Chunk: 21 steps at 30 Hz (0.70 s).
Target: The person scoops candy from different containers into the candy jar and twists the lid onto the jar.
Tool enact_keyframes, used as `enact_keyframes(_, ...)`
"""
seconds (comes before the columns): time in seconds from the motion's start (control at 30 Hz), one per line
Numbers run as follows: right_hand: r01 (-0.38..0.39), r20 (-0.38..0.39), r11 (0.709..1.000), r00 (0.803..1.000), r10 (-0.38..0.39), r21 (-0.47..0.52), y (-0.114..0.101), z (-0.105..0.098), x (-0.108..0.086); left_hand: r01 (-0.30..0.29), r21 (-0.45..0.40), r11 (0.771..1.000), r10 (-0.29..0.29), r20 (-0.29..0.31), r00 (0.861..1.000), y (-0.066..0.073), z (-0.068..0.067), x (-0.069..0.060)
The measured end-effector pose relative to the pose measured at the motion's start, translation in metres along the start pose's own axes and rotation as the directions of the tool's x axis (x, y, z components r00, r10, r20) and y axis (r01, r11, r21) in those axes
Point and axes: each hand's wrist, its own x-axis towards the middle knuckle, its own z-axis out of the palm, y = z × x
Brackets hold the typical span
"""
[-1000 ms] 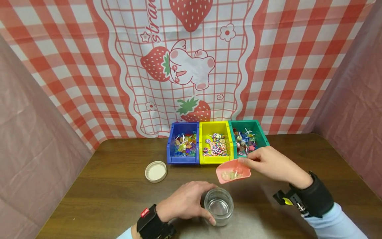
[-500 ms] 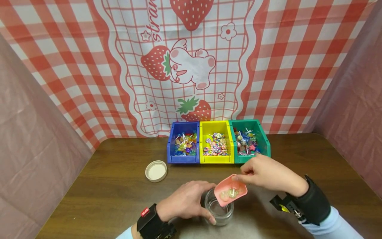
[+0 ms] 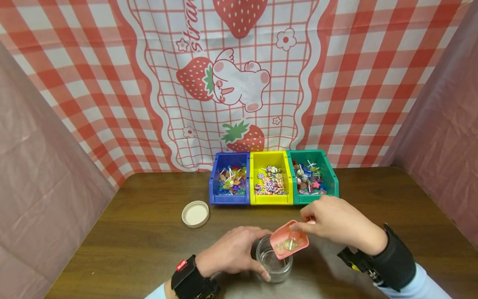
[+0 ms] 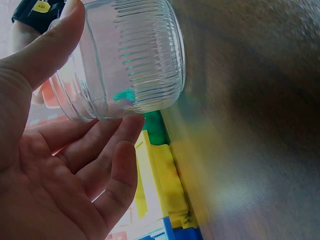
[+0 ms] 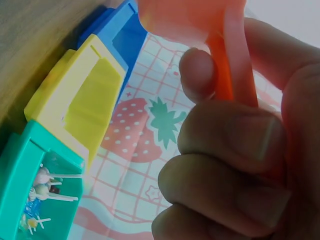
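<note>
A clear glass jar (image 3: 274,272) with a ribbed side stands near the front of the table. My left hand (image 3: 235,251) holds it between thumb and fingers from the left; the left wrist view shows the thumb on one side of the jar (image 4: 120,60) and the fingertips on the other. My right hand (image 3: 336,220) grips a pink scoop (image 3: 278,241) by its handle, fingers curled round it in the right wrist view. The scoop is tilted over the jar's right rim, with several small translucent candy-like pieces (image 3: 290,244) inside it. Nothing shows inside the jar.
Blue (image 3: 229,200), yellow (image 3: 271,200) and green (image 3: 315,198) bins stand in a row at the back, each with small candy-like pieces. A round, pale lid (image 3: 195,214) lies on the wooden table (image 3: 142,232) to the left. A checked cloth (image 3: 354,104) hangs behind.
My right hand has brought the scoop from in front of the bins forward to the jar's mouth and tilted it; the pieces remain in the scoop. My left hand holds still on the jar.
</note>
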Motion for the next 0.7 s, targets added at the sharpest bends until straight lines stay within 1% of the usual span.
enact_keyframes(0.13,0.001,-0.034,0.999,0.999,-0.002,-0.039,-0.004,-0.001,-0.001,0.003,-0.009,1.0,-0.003,0.006,1.0,-0.001,0.0,-0.001)
enact_keyframes(0.3,-0.008,-0.059,0.997,0.998,0.003,-0.081,-0.007,-0.001,-0.002,-0.003,-0.015,1.0,0.003,0.003,1.0,-0.001,0.0,-0.002)
enact_keyframes(0.4,0.001,-0.067,0.997,0.998,-0.006,-0.079,-0.007,0.0,-0.002,-0.011,-0.014,1.0,0.011,-0.002,1.0,-0.002,0.0,-0.003)
enact_keyframes(0.6,-0.02,-0.044,0.998,0.999,0.018,-0.062,-0.003,-0.004,-0.001,-0.021,0.004,1.0,0.021,-0.01,1.0,-0.002,0.0,-0.002)
enact_keyframes(0.7,-0.028,-0.069,0.998,0.997,0.025,-0.048,0.005,-0.007,-0.002,-0.021,0.014,1.0,0.021,-0.012,1.0,-0.001,0.0,-0.001)
